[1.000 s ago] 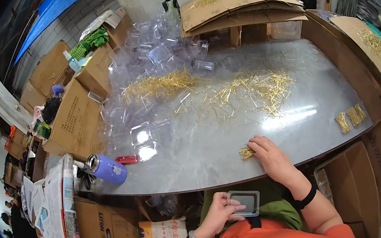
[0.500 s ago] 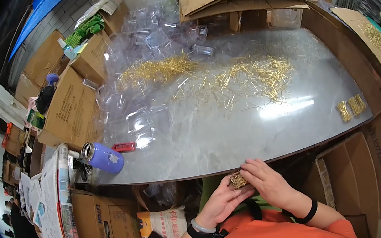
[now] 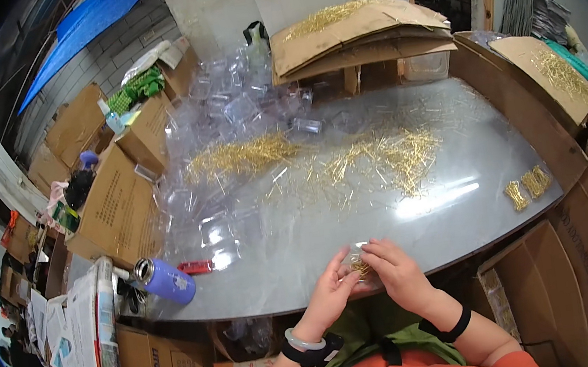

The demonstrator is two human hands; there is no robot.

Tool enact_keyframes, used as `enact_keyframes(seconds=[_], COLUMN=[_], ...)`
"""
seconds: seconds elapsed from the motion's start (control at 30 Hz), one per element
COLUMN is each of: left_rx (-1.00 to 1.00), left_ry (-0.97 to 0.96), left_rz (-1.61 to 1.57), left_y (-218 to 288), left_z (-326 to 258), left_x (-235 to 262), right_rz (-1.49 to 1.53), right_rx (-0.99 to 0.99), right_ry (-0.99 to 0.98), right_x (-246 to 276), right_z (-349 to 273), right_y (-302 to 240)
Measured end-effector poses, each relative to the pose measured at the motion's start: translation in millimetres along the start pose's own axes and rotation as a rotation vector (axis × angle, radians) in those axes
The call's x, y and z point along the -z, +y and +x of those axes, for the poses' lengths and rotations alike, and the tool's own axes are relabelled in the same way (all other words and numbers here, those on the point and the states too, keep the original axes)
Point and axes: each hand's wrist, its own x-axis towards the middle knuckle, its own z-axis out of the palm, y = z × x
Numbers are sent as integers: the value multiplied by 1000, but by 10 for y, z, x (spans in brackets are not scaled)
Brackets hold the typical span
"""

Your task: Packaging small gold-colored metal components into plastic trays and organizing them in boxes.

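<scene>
Above the table's near edge, a small clear plastic box (image 3: 355, 256) sits between my two hands, with a bunch of thin gold metal pins (image 3: 362, 270) in it. My left hand (image 3: 329, 292) grips the box from the left, thumb toward the pins. From the right, my right hand (image 3: 398, 274) closes over the other side, its fingers hiding part of the box. Farther off, loose gold pins (image 3: 409, 157) lie scattered on the grey table (image 3: 296, 257), and a denser heap (image 3: 242, 155) rests to their left. Several neat gold bundles (image 3: 535, 182) lie at the right edge.
Many clear plastic boxes (image 3: 232, 106) pile up at the back left. A purple bottle (image 3: 166, 280) without a lid stands near a red object (image 3: 195, 268). Cardboard (image 3: 356, 38) bearing more pins covers the back. Cardboard boxes (image 3: 115, 207) flank the left side; a cardboard wall (image 3: 521, 105) borders the right.
My hands have moved up and forward with the clear box, from below the table's edge to over it. The whole view has tilted upward, showing more wall.
</scene>
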Motion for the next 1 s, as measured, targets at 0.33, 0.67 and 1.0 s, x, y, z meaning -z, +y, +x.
enact_keyframes(seconds=[0.33, 0.67, 1.0], left_rx=[-569, -600, -654], left_ry=[131, 96, 119], left_rz=[1437, 1465, 1444], left_y=[-59, -88, -79], left_z=[99, 123, 113], left_x=[83, -128, -132], right_rz=[285, 32, 20], right_rx=[-107, -196, -228], right_ry=[-89, -168, 19], right_x=[59, 208, 160], right_z=[86, -237, -93], right_y=[175, 15, 27])
